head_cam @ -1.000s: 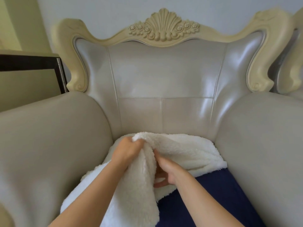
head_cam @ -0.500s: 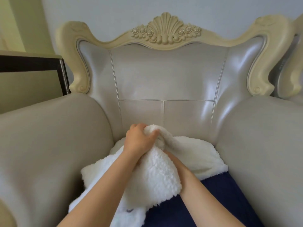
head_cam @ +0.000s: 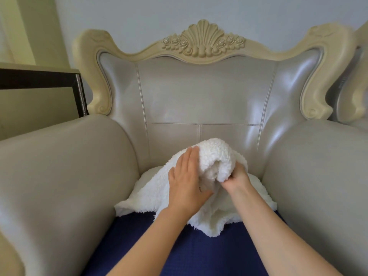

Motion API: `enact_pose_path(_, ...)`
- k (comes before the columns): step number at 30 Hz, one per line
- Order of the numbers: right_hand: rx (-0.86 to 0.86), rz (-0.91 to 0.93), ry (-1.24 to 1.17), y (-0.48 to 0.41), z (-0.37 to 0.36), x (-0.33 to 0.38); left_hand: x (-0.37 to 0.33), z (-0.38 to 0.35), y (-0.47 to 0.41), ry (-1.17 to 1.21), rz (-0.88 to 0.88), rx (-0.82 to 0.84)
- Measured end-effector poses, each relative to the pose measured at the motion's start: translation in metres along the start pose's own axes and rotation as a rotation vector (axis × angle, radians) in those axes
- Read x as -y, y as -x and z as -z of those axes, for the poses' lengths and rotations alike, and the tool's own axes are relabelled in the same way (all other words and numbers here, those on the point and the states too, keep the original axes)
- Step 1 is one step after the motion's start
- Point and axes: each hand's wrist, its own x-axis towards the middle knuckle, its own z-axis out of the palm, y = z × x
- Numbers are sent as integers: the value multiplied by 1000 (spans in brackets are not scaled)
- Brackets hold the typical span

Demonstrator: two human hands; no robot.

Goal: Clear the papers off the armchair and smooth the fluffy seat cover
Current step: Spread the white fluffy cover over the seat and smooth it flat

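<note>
A white fluffy seat cover [head_cam: 151,194] lies bunched at the back of the armchair [head_cam: 201,92] seat, raised into a hump against the backrest. My left hand [head_cam: 186,181] lies flat on the left side of the hump, fingers together and stretched out. My right hand [head_cam: 237,177] grips a fold of the cover from below on the hump's right side. The dark blue seat cushion [head_cam: 191,250] shows bare in front of the cover. No papers are in view.
Two padded beige armrests [head_cam: 59,166] [head_cam: 322,172] flank the seat. A dark-framed piece of furniture [head_cam: 77,92] stands behind the left armrest. A second chair's edge [head_cam: 356,76] shows at far right.
The cover has been pushed back toward the backrest, baring more blue cushion. My left hand opened from a grip to a flat press; my right hand came out from under the cover, gripping a fold.
</note>
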Motion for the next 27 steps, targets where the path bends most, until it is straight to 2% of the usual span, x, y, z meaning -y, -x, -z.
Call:
enact_pose_path(2, 40, -1, -75, 6, -5, 5, 5, -3, -2, -28, 122, 0)
enact_pose_path(6, 98, -6, -85, 10, -9, 10, 24, -3, -14, -32, 390, 149)
enact_pose_path(9, 150, 36, -56, 11, -10, 10, 39, 0, -21, 1, 383, 176)
enact_pose_path(12, 260, 78, 256, 19, -8, 3, 40, 6, -25, 140, 391, 114)
enact_pose_path(15, 364, 5, 600, 25, 0, -9, 29, 17, -30, 337, 378, 87)
enact_pose_path(17, 374, 13, 656, 33, -2, -17, 19, 24, -32, 509, 381, 135)
enact_pose_path(19, 266, 79, 629, 36, -5, -23, 7, 31, -29, 635, 423, 181)
enact_pose_path(21, 153, 117, 583, 38, -8, -24, 6, 36, -25, 571, 471, 149)
enact_pose_path(24, 52, 166, 601, 50, -10, -15, 8, 47, -17, 245, 441, 66)
enact_pose_path(27, 63, 145, 510, 63, -14, -6, 7, 59, -12, 80, 437, 36)
